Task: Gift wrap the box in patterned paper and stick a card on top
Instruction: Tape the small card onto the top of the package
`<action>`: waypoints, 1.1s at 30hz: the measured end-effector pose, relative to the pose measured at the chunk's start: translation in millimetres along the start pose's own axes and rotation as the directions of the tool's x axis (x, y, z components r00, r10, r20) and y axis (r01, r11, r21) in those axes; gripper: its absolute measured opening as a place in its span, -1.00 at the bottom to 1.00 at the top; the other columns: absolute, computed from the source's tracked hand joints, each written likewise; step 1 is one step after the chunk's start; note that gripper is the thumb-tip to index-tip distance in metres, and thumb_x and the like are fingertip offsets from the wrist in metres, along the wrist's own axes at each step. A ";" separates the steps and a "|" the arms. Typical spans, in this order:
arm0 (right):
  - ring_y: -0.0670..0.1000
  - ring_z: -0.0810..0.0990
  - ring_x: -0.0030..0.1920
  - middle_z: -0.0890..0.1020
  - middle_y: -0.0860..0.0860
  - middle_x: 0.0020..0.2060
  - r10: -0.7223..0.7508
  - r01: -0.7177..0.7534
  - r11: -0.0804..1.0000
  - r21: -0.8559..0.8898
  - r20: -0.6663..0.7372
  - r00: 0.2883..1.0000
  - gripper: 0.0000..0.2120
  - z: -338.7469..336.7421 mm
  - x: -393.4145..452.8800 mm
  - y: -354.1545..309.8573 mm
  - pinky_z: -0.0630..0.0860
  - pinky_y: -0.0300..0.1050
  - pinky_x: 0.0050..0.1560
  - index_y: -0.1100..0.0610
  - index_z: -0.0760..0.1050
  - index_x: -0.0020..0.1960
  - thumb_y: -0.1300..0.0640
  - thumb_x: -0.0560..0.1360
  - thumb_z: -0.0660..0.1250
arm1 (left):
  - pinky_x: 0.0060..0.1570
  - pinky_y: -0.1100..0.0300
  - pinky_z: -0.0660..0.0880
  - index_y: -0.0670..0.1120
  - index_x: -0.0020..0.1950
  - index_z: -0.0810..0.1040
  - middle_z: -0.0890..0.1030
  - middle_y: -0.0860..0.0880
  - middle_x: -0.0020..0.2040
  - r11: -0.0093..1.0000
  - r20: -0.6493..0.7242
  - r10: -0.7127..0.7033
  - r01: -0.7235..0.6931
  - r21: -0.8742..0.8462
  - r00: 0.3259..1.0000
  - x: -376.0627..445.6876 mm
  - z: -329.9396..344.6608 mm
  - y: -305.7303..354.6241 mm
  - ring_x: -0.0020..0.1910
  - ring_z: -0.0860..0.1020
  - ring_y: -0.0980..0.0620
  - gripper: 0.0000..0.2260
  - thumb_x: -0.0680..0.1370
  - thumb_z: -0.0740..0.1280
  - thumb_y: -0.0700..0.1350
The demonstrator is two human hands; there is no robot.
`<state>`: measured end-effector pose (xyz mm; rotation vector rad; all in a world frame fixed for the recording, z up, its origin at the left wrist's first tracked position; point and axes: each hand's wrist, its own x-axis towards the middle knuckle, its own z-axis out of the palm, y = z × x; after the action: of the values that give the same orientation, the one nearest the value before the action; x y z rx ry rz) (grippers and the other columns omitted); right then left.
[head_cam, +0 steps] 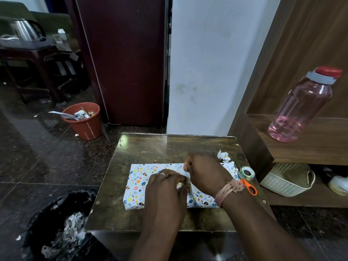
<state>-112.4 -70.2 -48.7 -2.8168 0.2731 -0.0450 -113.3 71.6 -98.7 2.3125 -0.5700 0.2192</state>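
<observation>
Box [139,182], gift, wrapped in patterned paper: lying flat on the small brown table [150,146], directly under both hands, its printed face showing out beyond the left hand's knuckles.

Card [185,183], small and pale: only a sliver is showing between the two hands, on top of the box; whether it is already stuck down cannot be told.

Left hand [165,187]: fingers curled, fingertips pinching at the card's near edge, ring visible on one finger.

Right hand [203,172]: fingers curled down, thumb and fingertips pinching the card's far edge; thread band on the wrist.

Tape roll [247,172] and orange-handled scissors [249,187]: lying just beyond the right wrist, touching or nearly touching each other. Crumpled paper scrap [223,157]: lying past the right hand's knuckles.

Step in hand, as judged: the wrapping is looking finished and the card is being fixed on top. To do it well, the card is wanting squaring to the box edges before pressing, one hand holding it steady while the other is smoothing outward from the middle, so no corner is lifting and the paper beneath is not wrinkling.
</observation>
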 end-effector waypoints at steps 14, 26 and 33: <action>0.15 0.63 0.07 0.65 0.08 0.03 0.153 -0.157 0.982 0.100 0.055 0.987 -0.78 -4.7 8.3 -4.9 0.54 -0.06 0.04 0.18 0.49 0.15 0.16 0.54 0.40 | 0.13 0.17 0.44 0.10 0.07 0.72 0.64 0.15 0.08 1.000 0.006 -0.013 0.013 -0.001 1.000 -0.5 -0.9 1.6 0.09 0.51 0.02 -0.82 0.51 0.47 -0.11; -0.06 0.58 -0.24 0.61 -0.07 -0.30 0.321 -0.283 0.876 0.390 -0.035 0.946 -0.87 8.0 17.9 2.8 0.36 -0.21 -0.27 0.11 0.57 -0.22 0.14 0.46 0.49 | 0.17 0.23 0.37 0.11 0.12 0.72 0.62 0.15 0.13 0.999 0.055 -0.042 0.043 -0.023 0.998 -0.2 -6.3 4.3 0.16 0.47 0.06 -0.79 0.52 0.47 -0.11; -0.19 0.59 -0.30 0.67 -0.10 -0.31 0.522 -0.096 0.626 0.774 -0.325 0.789 -0.87 8.9 -34.8 35.2 0.52 -0.14 -0.22 0.08 0.57 -0.19 0.17 0.52 0.46 | 0.14 0.20 0.46 0.08 0.10 0.71 0.61 0.16 0.07 0.984 -0.008 -0.093 0.090 -0.154 0.996 1.0 -7.6 1.8 0.13 0.52 0.10 -0.81 0.54 0.47 -0.15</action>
<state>-152.5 -93.7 -68.0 -1.8482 0.7127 -0.7009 -113.2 75.4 -91.9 2.1792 -0.4553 0.1441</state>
